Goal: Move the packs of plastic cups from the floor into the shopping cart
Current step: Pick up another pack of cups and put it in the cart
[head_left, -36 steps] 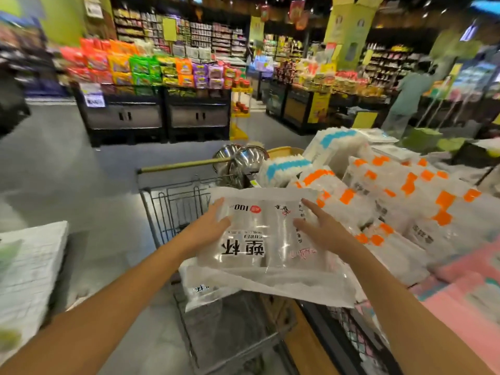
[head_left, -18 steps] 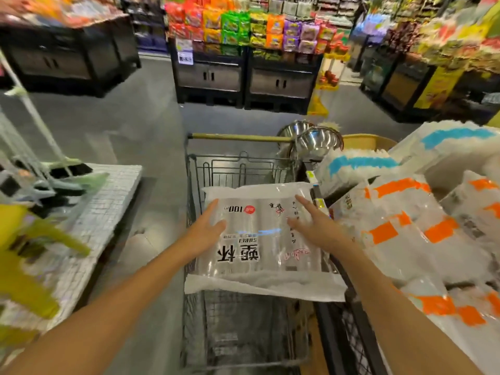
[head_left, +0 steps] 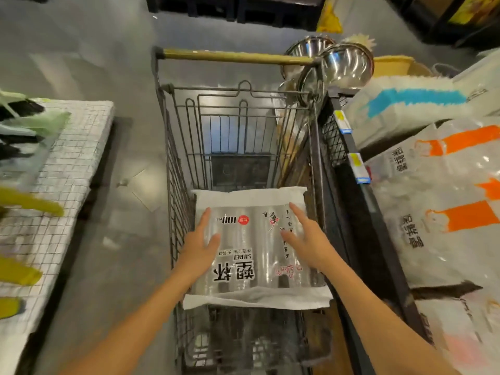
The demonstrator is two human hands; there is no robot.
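Head view, looking steeply down: both bare hands rest on one pack of plastic cups [head_left: 254, 247] held inside the wire shopping cart [head_left: 173, 169]. The left hand [head_left: 198, 246] lies flat along the pack's left edge, fingers stretched forward and thumb spread across the clear wrap. The right hand [head_left: 307, 239] lies the same way on the pack's right side, fingers splayed, palm down. Neither hand is clenched; both press open-palmed against the pack and carry it between them, though whether any fingers curl under its edges cannot be told. The pack sits level within the basket, between the cart's side walls, its printed face up and its white sealed ends ahead of the fingertips and back toward the wrists. Below the pack the cart's floor shows through the wire, with something pale and blurred lying there.

Ahead of the hands, the cart's yellow-brown handle bar [head_left: 235, 56] crosses the frame. Ahead and to the right of the right hand, shiny steel bowls [head_left: 346, 63] hang just beside the cart's far corner. Right of the right arm, a dark display rack [head_left: 359, 201] touches or nearly touches the cart, piled with bagged goods marked in orange [head_left: 443, 212] and blue [head_left: 411, 101]. Left of the left arm, across a strip of grey floor [head_left: 130, 212], stands a low stack wrapped in gridded white [head_left: 65, 185].
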